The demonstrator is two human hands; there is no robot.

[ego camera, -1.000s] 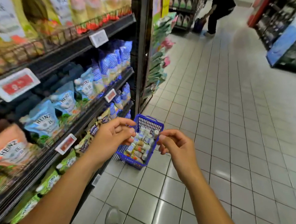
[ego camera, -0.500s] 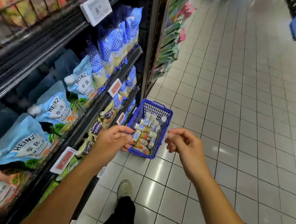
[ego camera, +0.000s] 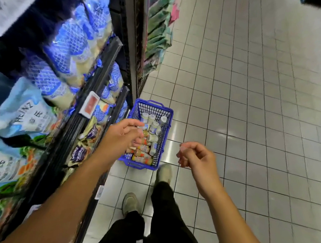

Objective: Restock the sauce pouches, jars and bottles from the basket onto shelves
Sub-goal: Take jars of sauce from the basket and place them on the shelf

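blue basket [ego camera: 151,108]: perforated plastic, slight sheen. bottles [ego camera: 153,127] in it: smooth, glossy. Heinz pouches [ego camera: 26,114]: shiny plastic film. floor tiles [ego camera: 237,92]: smooth, glossy, reflective. shelf edge [ego camera: 104,66]: dark, matt.

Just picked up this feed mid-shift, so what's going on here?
A person stands in a shop aisle beside shelves of sauce pouches. A blue basket of small bottles sits on the floor ahead of their shoes. The left grip hovers over it, the right grip beside it; both are loosely curled and empty. Nothing is lifted yet.

Bottles [ego camera: 151,137] lie in the basket [ego camera: 151,109] on the floor [ego camera: 251,108], shelves [ego camera: 102,75] to its left.
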